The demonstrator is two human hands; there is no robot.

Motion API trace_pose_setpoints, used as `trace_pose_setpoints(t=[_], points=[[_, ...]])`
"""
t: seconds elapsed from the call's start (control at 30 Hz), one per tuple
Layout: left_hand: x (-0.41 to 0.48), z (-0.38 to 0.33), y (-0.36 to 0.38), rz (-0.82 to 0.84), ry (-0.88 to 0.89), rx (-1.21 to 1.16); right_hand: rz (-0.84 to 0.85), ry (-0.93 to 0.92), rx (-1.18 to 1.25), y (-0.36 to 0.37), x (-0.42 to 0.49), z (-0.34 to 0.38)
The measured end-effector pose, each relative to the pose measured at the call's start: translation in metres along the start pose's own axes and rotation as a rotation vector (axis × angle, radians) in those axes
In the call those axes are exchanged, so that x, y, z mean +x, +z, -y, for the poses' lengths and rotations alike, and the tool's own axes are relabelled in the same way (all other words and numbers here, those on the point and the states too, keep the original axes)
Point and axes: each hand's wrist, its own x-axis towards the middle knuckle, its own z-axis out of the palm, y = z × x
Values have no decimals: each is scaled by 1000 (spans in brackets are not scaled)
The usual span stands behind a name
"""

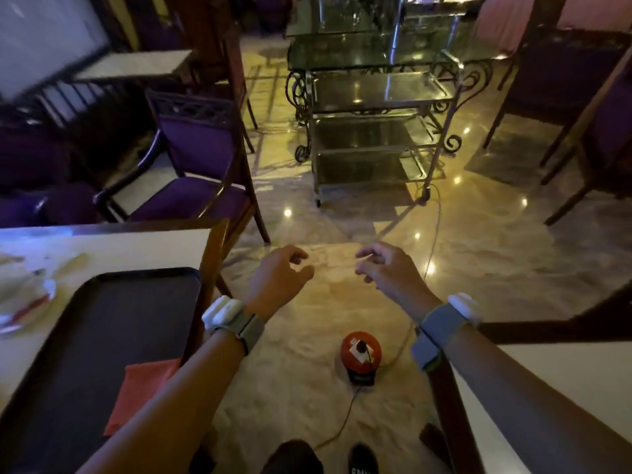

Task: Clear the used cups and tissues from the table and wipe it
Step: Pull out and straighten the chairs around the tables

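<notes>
Nothing is gripped: left hand [280, 278] and right hand [386, 271] are held loosely curled. A black rectangular plastic tray [119, 319] is set on the cream-topped wooden table [119, 248], a flat orange cloth [143, 388] laid on it.

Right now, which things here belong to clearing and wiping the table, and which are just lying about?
For the job: table, black tray, red cloth on the tray, blurred whitish litter beside it, probably tissues.
Just lying about: red button unit on the floor, metal trolley, purple chair.
</notes>
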Motion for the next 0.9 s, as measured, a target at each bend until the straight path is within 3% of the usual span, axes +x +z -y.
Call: trace_pose_setpoints(t=[0.2, 0.5, 0.9], points=[[104, 2, -15, -58, -84, -68, 100, -123, -93, 17, 129, 30], [306, 87, -63, -177, -268, -164, 321, -255, -280, 100, 362, 94], [565, 154, -136, -286, -415, -362, 379, -399, -408, 177, 628, 219]])
